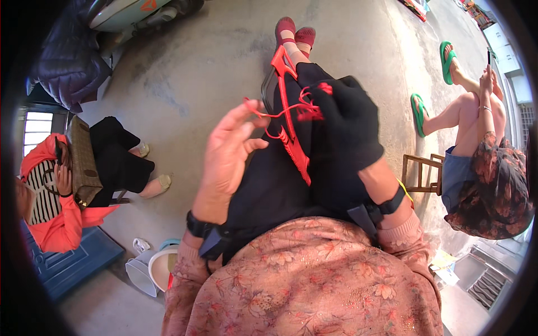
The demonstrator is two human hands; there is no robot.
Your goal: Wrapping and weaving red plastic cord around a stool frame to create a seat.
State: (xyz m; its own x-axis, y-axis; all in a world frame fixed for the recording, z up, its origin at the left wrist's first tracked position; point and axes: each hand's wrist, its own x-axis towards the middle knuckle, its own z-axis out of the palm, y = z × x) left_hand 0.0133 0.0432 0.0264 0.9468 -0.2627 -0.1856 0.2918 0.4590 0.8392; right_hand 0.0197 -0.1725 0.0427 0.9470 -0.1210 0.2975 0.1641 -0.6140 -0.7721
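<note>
A thin red cord [284,110] runs between my two hands above my lap. My left hand [223,154] is bare and slightly blurred, its curled fingertips holding one end of the cord while the thumb stands apart. On my right hand [348,126] is a black glove, and its fingers close on a tangled bunch of the red cord [309,112]. Beneath the hands, a long red frame-like piece [295,154] with a pointed end and a black curved strip [265,89] lies along my dark trousers. What kind of object it is, I cannot tell.
One person [47,201] sits at left with a brown bag [84,162]; another [487,179], in green flip-flops, sits at right beside a wooden stool [412,173]. White buckets [159,269] stand at lower left. A scooter [126,14] is parked at upper left.
</note>
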